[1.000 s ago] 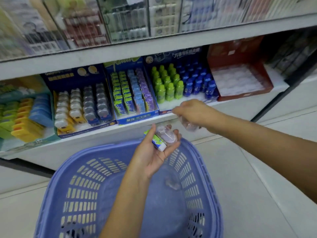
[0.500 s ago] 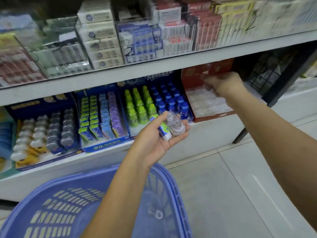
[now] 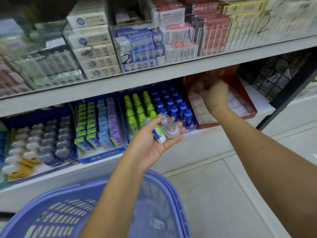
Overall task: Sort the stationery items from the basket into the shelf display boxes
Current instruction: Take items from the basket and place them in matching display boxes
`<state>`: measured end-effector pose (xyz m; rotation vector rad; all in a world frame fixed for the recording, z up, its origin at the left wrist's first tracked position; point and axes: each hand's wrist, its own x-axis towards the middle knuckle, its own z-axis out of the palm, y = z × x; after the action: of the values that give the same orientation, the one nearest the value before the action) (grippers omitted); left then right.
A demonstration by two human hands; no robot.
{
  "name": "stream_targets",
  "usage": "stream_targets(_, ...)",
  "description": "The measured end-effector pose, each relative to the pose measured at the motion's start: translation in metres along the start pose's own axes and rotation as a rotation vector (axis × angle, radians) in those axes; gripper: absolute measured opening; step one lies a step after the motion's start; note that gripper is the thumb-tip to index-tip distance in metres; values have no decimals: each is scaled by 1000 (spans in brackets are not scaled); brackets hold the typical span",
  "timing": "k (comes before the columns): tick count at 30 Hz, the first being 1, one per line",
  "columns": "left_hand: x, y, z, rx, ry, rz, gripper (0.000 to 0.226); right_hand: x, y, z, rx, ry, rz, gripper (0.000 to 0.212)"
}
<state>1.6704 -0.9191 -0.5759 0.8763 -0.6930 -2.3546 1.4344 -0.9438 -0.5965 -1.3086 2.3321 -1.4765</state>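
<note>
Clear case [image 3: 169, 128] and green-white tube [image 3: 158, 135] lie loose in the left hand [image 3: 152, 145], fingers cupped round them, above the basket [image 3: 178, 208]. Right hand [image 3: 215, 98] is in the red box [image 3: 206, 125]; grip blurred, can't tell. Risk: palm tilts, case rolls off.

Even, bright indoor light filled the frame, while motion blur smeared its upper left and wide-angle distortion bowed its edges.
</note>
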Motion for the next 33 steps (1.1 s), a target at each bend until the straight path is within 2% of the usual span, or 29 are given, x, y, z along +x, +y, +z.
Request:
stream_targets(10,5,2,-6,-5,-11,-15,37,4,6,18,-74,9,-54,22)
stream_targets(14,7,1,-10,-13,-10,-13,34,9,4,23,-248,-22,-97,19)
stream_targets(21,4,-1,-6,-16,-26,-31,33,9,3,22,-349,-40,-64,22)
stream_targets(24,-1,-3,-2,-11,-29,-35,24,9,1,15,-281,-115,-25,21)
stream_targets(26,-2,-5,-2,-5,-24,-20,26,6,-5,9,-270,-167,11,23)
stream_targets(29,0,-6,-3,14,9,43,25,4,-26,-9,-321,-130,46,29)
stream_targets(31,2,-8,0,-11,37,111,22,-4,-45,-27,-160,-262,154,34)
stream_targets(33,6,-13,6,-36,45,194,19,-25,-67,-43,125,-570,300,39)
